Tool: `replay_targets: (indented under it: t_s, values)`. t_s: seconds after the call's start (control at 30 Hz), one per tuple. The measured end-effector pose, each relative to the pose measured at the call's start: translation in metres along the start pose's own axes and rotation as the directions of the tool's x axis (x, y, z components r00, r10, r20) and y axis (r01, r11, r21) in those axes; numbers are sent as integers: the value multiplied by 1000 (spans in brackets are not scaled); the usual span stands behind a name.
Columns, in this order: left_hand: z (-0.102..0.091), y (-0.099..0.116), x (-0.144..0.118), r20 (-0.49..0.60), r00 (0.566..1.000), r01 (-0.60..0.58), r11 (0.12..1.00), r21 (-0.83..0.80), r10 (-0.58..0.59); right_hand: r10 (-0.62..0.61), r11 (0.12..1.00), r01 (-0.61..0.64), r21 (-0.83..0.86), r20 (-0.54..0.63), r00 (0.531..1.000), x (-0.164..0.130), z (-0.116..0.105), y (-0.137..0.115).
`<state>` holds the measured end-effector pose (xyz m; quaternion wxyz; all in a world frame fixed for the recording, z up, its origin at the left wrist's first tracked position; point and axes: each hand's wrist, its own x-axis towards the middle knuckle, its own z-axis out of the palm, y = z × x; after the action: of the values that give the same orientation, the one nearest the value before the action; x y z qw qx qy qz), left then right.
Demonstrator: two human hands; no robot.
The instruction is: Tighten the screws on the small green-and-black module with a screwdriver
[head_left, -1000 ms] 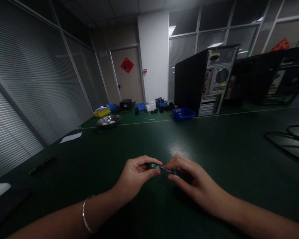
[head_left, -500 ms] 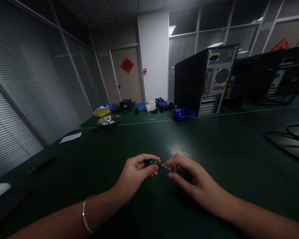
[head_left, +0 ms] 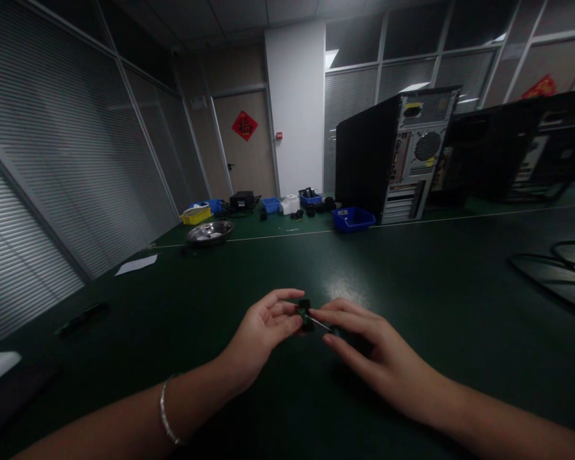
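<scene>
Left hand (head_left: 263,329) and right hand (head_left: 364,348) pinch a small green part (head_left: 304,313) together.

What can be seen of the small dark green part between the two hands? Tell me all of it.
The small dark green part is a tiny blocky piece, dark with a green face, too dim and small to read its material. The left hand pinches it at the fingertips, above the dark green table. A thin metal tool tip held by the right hand meets its right side.
</scene>
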<state>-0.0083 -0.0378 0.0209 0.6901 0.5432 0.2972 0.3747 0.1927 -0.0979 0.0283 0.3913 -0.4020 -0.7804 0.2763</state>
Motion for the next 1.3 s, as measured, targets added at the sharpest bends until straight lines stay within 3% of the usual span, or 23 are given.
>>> replay_targets:
  t_s: [0.2, 0.37, 0.53, 0.83, 1.03, 1.3]
  values:
    - [2, 0, -2, 55, 998, -10, 1000, 21, 9, -18, 1000, 18, 2, 13, 1000, 0, 0, 0]
    - [2, 2, 1, -10, 997, -73, 996, 44, 73, 26, 998, -27, -60, -19, 999, -2, -1, 1]
    - [-2, -2, 3, 8, 988, -156, 987, 45, 156, -9, 996, 7, -94, -21, 1000, 0, -3, 0]
    - [-4, -2, -4, 31, 972, -232, 921, 314, 234, 41, 984, -45, -171, -25, 999, 0, -5, 0]
    - [-1, 3, -3, -8, 993, -115, 972, 203, 119, 8, 996, -11, -86, -29, 1000, 1, -5, 2]
    - [1, 4, 0, -26, 998, -57, 995, 82, 59, 33, 999, -33, -17, -29, 999, 2, -6, 0]
